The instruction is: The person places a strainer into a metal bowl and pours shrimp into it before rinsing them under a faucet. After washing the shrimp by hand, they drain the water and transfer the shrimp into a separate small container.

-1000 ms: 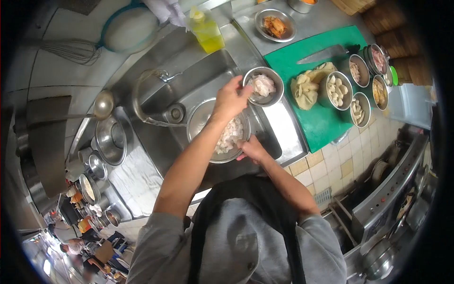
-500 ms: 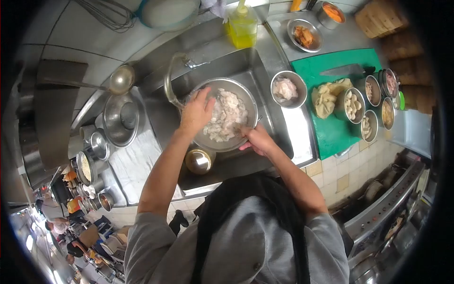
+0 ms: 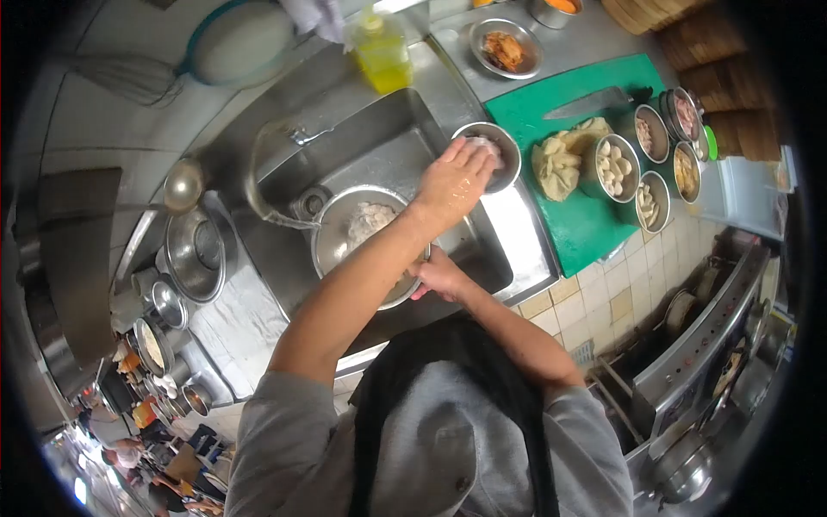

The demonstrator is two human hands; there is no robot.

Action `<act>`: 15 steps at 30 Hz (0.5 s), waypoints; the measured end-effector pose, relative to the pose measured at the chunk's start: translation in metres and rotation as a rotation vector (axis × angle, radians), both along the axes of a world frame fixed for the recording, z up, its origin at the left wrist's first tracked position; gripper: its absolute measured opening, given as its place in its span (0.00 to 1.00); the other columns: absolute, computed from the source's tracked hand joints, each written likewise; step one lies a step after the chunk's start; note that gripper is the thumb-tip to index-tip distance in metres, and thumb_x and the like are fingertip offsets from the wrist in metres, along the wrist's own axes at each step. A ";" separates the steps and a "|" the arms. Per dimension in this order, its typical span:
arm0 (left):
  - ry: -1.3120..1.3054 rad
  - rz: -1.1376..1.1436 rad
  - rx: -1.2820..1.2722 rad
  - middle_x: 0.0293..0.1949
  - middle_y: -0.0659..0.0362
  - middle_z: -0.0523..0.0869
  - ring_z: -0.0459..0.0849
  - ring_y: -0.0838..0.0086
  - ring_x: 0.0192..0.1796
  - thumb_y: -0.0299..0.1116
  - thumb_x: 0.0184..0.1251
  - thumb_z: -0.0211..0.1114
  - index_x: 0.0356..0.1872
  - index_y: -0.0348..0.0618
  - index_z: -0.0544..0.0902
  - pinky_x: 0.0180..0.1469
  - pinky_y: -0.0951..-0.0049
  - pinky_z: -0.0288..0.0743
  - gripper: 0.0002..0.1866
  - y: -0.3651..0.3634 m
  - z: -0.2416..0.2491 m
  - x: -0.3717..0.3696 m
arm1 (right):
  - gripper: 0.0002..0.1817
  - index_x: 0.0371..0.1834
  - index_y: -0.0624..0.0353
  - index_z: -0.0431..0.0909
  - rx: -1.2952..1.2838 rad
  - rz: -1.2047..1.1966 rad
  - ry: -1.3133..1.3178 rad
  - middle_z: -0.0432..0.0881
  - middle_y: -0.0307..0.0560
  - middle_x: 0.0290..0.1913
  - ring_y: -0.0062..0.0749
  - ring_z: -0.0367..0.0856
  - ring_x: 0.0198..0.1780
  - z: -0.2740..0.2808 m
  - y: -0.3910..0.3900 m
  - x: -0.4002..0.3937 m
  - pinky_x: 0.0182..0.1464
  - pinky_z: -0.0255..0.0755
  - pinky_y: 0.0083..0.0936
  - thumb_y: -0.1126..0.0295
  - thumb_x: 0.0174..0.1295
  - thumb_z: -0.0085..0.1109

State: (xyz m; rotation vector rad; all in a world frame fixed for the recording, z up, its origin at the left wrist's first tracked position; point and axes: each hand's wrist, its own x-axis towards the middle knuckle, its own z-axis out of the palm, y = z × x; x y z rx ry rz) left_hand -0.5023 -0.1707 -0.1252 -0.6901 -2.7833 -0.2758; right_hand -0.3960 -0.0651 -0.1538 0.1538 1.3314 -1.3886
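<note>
My left hand (image 3: 457, 185) reaches across to a small metal pot (image 3: 509, 164) at the sink's right edge. Its fingers are stretched over the pale, pinkish-white pieces (image 3: 488, 146) inside; whether they touch them is partly hidden. A large metal bowl (image 3: 331, 243) sits in the sink, holding more pale, wet pieces (image 3: 370, 222) that look like raw meat or seafood. My left forearm covers part of this bowl. At the bowl's near right side, my right hand (image 3: 439, 276) is closed around the rim.
Behind the bowl, a curved tap (image 3: 258, 177) rises in the sink (image 3: 379, 129). A yellow liquid bottle (image 3: 382, 53) stands at the back. On the green cutting board (image 3: 594, 233) are a knife (image 3: 586, 103), a crumpled cloth (image 3: 560, 164) and several metal pots. A ladle (image 3: 183, 185) lies left.
My left hand has left the large bowl and moved right, over the small pot. The right hand stays at the bowl's rim. The whole view has shifted and turned somewhat.
</note>
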 end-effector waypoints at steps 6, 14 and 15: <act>-0.237 0.002 -0.011 0.57 0.54 0.88 0.88 0.63 0.59 0.35 0.69 0.66 0.55 0.41 0.87 0.78 0.57 0.69 0.17 0.001 -0.007 -0.002 | 0.34 0.76 0.74 0.63 0.009 -0.026 -0.093 0.81 0.61 0.62 0.45 0.87 0.51 -0.014 0.016 -0.012 0.33 0.89 0.34 0.69 0.69 0.57; -0.195 0.400 0.530 0.60 0.48 0.89 0.89 0.56 0.60 0.34 0.75 0.70 0.63 0.42 0.86 0.67 0.61 0.80 0.18 -0.093 0.071 0.055 | 0.31 0.75 0.74 0.64 0.034 -0.074 -0.048 0.84 0.60 0.58 0.43 0.88 0.49 0.036 0.030 -0.037 0.31 0.89 0.28 0.73 0.69 0.55; -0.227 0.519 0.627 0.57 0.49 0.91 0.90 0.56 0.57 0.36 0.77 0.68 0.62 0.43 0.87 0.64 0.63 0.82 0.17 -0.112 0.072 0.071 | 0.31 0.74 0.74 0.64 0.052 -0.081 -0.039 0.84 0.60 0.58 0.42 0.89 0.46 0.044 0.034 -0.038 0.30 0.88 0.27 0.72 0.69 0.55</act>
